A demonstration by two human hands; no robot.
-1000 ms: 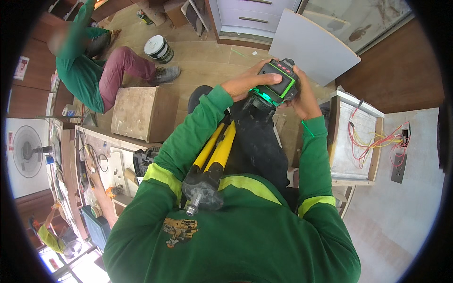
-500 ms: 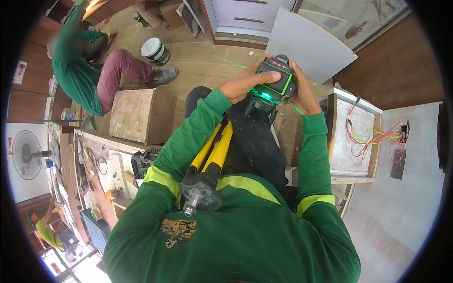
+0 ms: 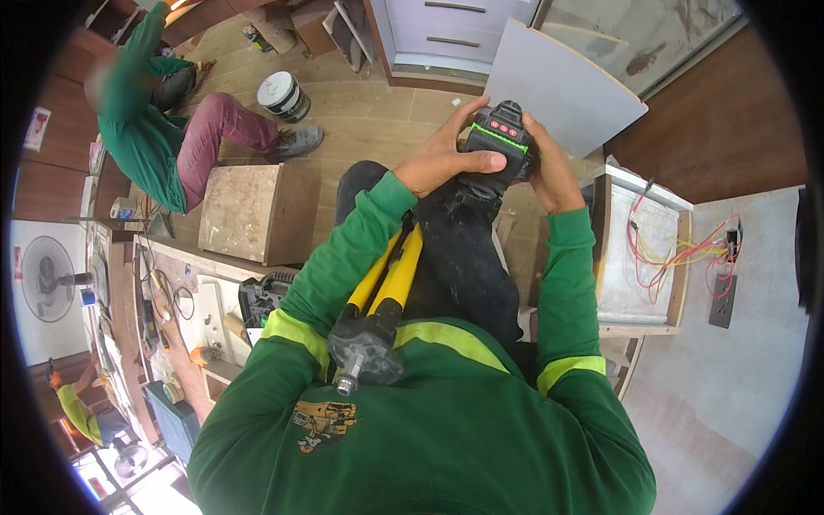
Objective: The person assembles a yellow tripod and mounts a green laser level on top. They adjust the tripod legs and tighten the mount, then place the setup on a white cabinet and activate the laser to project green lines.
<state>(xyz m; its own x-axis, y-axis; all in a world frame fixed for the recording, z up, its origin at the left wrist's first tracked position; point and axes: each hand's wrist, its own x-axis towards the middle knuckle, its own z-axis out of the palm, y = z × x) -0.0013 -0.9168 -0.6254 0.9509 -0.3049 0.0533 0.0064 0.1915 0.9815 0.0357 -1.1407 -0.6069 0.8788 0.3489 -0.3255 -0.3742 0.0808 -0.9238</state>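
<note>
A black laser level (image 3: 505,142) with a green band and red buttons on top is held between my two hands above my knee. My left hand (image 3: 436,161) grips its left side, with the thumb laid across the near face. On the opposite side, my right hand (image 3: 554,170) has its fingers wrapped round the body, partly hidden behind it. No green beam shows. A yellow and black tripod (image 3: 400,279) leans against my chest, its metal mounting screw toward me; neither hand touches it.
To my right are a wooden frame (image 3: 684,273) and loose red and yellow wires (image 3: 687,253) by a wall socket. Wooden box (image 3: 236,210) and white paint bucket (image 3: 281,96) stand left, near a seated co-worker (image 3: 150,137). A white panel (image 3: 562,90) leans ahead; a cluttered bench lies left.
The green light and beams from the laser level have gone out. My hands have tilted the laser level, so its top buttons face me more.
</note>
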